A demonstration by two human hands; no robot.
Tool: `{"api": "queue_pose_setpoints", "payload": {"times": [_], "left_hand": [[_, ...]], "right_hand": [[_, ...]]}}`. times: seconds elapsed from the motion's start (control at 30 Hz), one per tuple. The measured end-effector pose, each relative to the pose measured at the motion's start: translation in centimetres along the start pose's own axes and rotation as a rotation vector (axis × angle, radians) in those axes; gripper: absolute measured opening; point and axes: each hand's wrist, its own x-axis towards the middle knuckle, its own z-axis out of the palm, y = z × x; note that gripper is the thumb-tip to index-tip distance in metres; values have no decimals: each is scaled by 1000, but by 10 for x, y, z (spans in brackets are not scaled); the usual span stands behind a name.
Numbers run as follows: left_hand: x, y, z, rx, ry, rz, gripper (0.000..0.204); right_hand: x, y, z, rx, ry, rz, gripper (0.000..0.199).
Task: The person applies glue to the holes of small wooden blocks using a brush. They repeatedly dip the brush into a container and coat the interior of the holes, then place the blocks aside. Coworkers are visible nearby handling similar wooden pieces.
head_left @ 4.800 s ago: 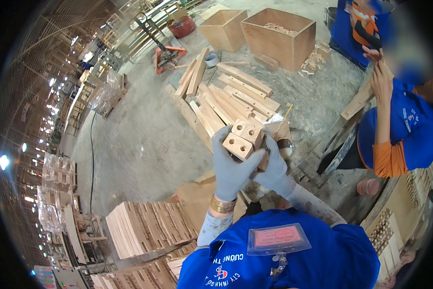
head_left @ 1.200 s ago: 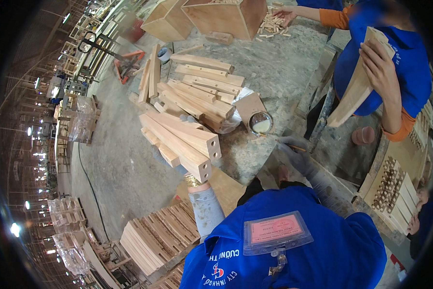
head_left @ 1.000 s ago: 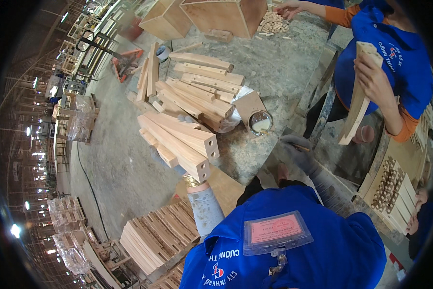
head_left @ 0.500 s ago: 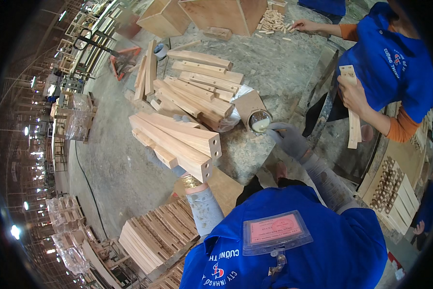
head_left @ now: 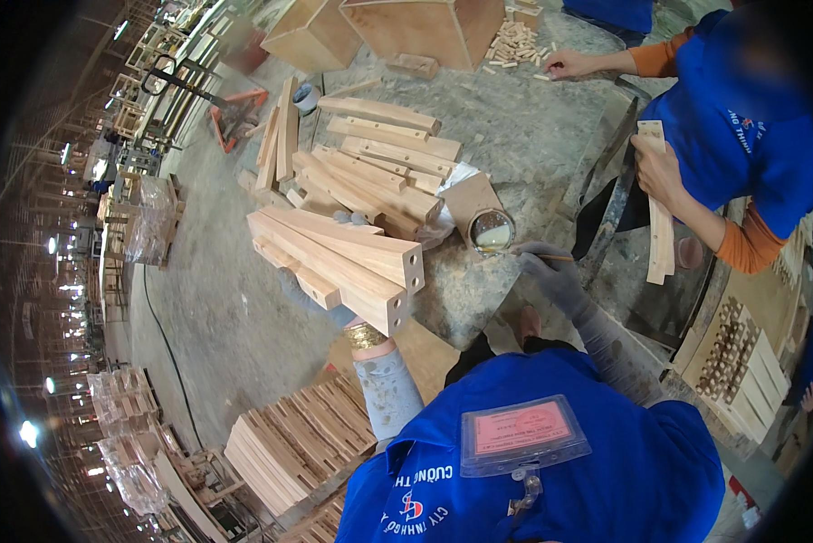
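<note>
My left hand (head_left: 301, 293), in a grey glove, is closed around a bundle of pale wooden bars (head_left: 334, 262). Round holes show in the bars' near ends, and the gloved fingertips curl over the far side. My right hand (head_left: 549, 274), also gloved, is closed on a thin stick (head_left: 556, 257), its tip toward a cup of whitish liquid (head_left: 493, 232). Whether that tip ends in bristles cannot be made out. The cup stands at the table's near side, touching a brown cardboard piece (head_left: 470, 199).
More wooden bars (head_left: 370, 181) lie piled on the worn table (head_left: 524, 136). Beyond are wooden boxes (head_left: 425, 32) and a heap of dowels (head_left: 515, 43). At the right a co-worker (head_left: 741, 118) holds a drilled bar (head_left: 660, 226). Stacked slats (head_left: 289, 443) stand at lower left.
My right hand has drawn slightly right and down from the cup, and the stick in it now shows. The left hand's bundle stays almost in place, tilted slightly.
</note>
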Motion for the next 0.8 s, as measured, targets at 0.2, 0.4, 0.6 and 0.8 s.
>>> {"api": "queue_pose_setpoints", "payload": {"times": [0.2, 0.4, 0.6, 0.8], "left_hand": [[-4, -2, 23, 199, 56, 120, 78], [-2, -2, 24, -23, -175, -22, 78], [-6, -9, 31, 241, 58, 90, 82], [-6, -4, 45, 86, 49, 31, 80]], "right_hand": [[-9, -10, -1, 423, 243, 276, 15], [4, 19, -22, 745, 279, 322, 17], [16, -31, -14, 1159, 17, 162, 14], [-9, -177, 37, 331, 98, -257, 9]]}}
